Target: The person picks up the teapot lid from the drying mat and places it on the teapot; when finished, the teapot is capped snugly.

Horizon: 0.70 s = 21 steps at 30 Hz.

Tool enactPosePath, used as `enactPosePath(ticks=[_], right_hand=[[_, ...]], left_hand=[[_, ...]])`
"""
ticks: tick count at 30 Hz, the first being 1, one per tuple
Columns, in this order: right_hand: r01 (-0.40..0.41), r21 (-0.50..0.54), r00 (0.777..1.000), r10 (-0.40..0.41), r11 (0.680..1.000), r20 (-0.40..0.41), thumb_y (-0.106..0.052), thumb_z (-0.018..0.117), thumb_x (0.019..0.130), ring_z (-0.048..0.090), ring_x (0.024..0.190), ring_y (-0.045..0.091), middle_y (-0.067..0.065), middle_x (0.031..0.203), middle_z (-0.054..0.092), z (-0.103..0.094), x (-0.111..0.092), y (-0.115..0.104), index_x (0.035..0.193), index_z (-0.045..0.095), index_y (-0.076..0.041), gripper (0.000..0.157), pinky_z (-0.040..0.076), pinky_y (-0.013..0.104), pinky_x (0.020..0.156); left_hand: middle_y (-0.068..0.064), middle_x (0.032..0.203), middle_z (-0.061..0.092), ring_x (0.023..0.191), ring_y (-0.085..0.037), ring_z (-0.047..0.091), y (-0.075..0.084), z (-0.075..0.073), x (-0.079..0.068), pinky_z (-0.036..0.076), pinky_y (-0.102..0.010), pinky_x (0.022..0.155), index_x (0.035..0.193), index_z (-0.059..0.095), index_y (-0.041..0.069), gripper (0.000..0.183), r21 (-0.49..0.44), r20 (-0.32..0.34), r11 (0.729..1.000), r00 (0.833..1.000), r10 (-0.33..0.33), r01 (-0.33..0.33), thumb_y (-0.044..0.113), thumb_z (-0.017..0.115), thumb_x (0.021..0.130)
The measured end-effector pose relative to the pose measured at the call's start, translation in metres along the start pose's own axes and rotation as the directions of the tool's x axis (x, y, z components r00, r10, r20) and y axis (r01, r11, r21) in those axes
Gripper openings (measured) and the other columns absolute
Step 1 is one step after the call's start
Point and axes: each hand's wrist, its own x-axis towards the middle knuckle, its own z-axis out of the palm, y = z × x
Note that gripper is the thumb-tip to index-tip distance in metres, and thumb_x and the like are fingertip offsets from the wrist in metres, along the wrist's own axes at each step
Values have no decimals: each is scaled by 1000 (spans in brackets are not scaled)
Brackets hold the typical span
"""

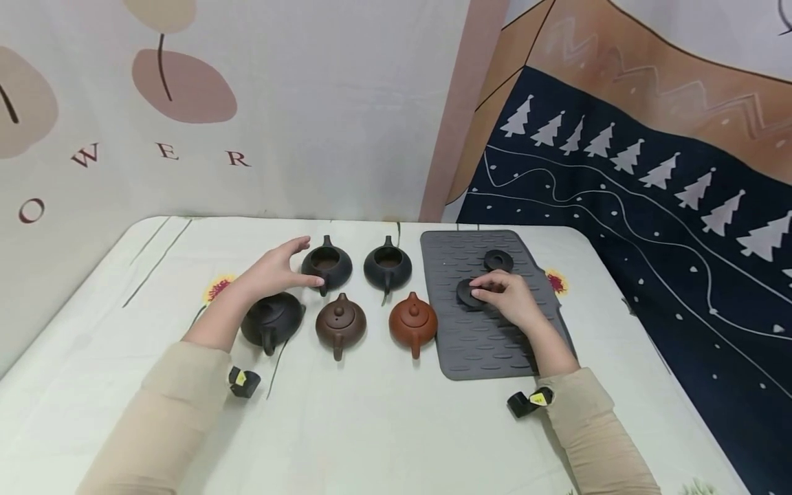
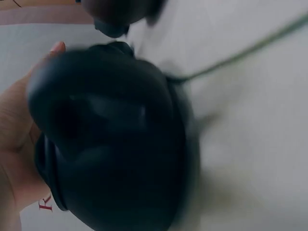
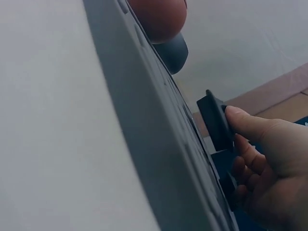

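My left hand (image 1: 272,269) reaches round the near left side of a black lidless teapot (image 1: 342,272), with the thumb at its handle and the fingers extended along its left. Below that forearm stands a black lidded teapot (image 1: 281,323), which fills much of the left wrist view and partly hides the hand there. My right hand (image 1: 509,297) pinches a round black teapot lid (image 1: 465,295) between thumb and fingers, over the grey mat (image 1: 489,344). In the right wrist view the lid (image 3: 214,122) is tilted on edge. Another black lid (image 1: 498,260) lies farther back on the mat.
A second black lidless teapot (image 1: 402,276) stands at the back middle. In front are a brown lidded teapot (image 1: 351,328) and a reddish-orange lidded one (image 1: 405,331), the latter right beside the mat's left edge. A white printed cloth (image 1: 371,426) covers the table.
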Motion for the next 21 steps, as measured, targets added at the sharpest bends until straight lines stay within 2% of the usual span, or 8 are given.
enactPosePath(ticks=[5, 10, 21], right_hand=[[10, 15, 1000, -10, 1000, -12, -13, 74, 85, 53, 79, 23, 6, 97, 66, 0, 1, -10, 100, 75, -8, 15, 45, 36, 68], [27, 23, 999, -27, 999, -17, -14, 75, 85, 51, 78, 23, 5, 96, 66, 1, 2, -18, 100, 75, -9, 16, 43, 36, 67], [79, 55, 997, -79, 995, -15, -14, 74, 85, 50, 77, 22, 3, 91, 63, 2, 7, -42, 99, 75, -10, 14, 43, 32, 63]], left_hand=[[-28, 147, 31, 134, -44, 29, -8, 0, 6, 27, -57, 106, 147, 27, -5, 96, 36, 32, 999, 999, -13, 12, 37, 80, 78], [-28, 146, 32, 134, -44, 28, -16, 3, 10, 27, -57, 106, 146, 30, -5, 97, 50, 55, 999, 998, -14, 11, 41, 80, 76], [-28, 145, 35, 133, -44, 30, -19, 5, 12, 28, -57, 106, 145, 31, -5, 98, 30, 48, 999, 999, -23, 22, 43, 81, 75]])
